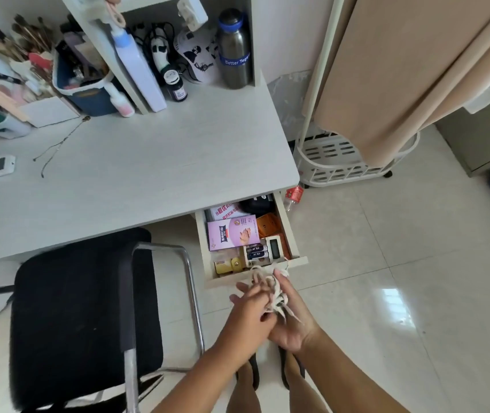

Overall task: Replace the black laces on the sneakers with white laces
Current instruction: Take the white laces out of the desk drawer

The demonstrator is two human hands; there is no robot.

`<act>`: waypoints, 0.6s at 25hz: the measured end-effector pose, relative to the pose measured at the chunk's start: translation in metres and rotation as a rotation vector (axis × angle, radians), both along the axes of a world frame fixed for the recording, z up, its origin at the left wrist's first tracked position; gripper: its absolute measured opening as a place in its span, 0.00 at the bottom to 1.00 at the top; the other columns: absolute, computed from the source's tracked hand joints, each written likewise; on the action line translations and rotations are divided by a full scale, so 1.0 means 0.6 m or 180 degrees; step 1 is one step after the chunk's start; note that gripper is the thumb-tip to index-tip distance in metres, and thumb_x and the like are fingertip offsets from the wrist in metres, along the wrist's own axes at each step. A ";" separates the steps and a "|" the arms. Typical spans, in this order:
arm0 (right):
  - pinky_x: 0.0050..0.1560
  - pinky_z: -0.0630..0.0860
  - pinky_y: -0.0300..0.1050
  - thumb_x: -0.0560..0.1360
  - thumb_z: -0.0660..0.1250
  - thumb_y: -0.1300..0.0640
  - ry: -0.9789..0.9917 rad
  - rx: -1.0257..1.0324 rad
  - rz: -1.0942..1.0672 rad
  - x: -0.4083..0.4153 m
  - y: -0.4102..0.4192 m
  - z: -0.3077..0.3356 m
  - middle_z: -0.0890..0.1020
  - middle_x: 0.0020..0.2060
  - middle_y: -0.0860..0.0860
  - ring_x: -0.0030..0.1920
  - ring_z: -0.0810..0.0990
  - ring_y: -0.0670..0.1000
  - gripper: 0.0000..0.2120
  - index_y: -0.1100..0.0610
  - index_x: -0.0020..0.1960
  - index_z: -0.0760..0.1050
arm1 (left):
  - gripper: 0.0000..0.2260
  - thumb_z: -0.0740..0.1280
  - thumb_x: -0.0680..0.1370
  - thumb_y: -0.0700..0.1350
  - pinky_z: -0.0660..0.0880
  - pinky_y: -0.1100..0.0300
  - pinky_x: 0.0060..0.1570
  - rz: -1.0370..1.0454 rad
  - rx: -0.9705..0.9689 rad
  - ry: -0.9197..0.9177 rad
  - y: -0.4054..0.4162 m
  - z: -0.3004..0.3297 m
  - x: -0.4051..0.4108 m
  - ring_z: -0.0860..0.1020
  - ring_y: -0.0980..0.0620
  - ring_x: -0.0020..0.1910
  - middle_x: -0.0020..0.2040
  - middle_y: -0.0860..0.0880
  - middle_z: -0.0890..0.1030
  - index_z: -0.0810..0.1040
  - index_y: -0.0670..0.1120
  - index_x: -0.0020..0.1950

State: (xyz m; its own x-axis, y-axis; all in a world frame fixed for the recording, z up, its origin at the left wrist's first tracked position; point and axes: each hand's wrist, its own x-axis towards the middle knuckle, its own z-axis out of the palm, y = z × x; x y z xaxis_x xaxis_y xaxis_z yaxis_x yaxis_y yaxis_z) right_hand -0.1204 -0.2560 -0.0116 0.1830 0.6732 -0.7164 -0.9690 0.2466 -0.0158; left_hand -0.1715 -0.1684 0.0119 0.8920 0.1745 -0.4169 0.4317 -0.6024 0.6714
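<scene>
White laces (pixel 270 289), a tangled bundle, sit between both hands just in front of an open desk drawer (pixel 293 234). Right hand (pixel 290 320) lies palm up beneath them, fingers curling round the bundle, probably to keep loose ends from falling. Left hand (pixel 249 315) reaches across, fingertips pinching strands, likely sorting them. Behind the drawer runs a pale desk (pixel 148 162); left of the drawer stands a black chair (pixel 71 317). No sneakers are visible.
</scene>
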 end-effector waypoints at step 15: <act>0.23 0.59 0.35 0.78 0.55 0.64 -0.1724 -0.1528 0.0760 0.093 -0.059 0.043 0.72 0.23 0.56 0.23 0.66 0.50 0.16 0.59 0.33 0.71 | 0.18 0.67 0.75 0.52 0.78 0.47 0.48 0.4962 -0.4833 0.0012 0.055 -0.073 0.114 0.79 0.41 0.46 0.46 0.38 0.80 0.73 0.39 0.55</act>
State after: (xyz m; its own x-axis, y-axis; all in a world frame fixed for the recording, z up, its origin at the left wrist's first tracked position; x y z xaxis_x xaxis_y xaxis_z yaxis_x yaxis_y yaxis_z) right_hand -0.0648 -0.2912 0.0141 0.4808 0.3757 -0.7922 -0.8216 -0.1227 -0.5568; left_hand -0.1029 -0.1354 -0.0317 0.3970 0.1843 -0.8991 -0.0853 0.9828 0.1638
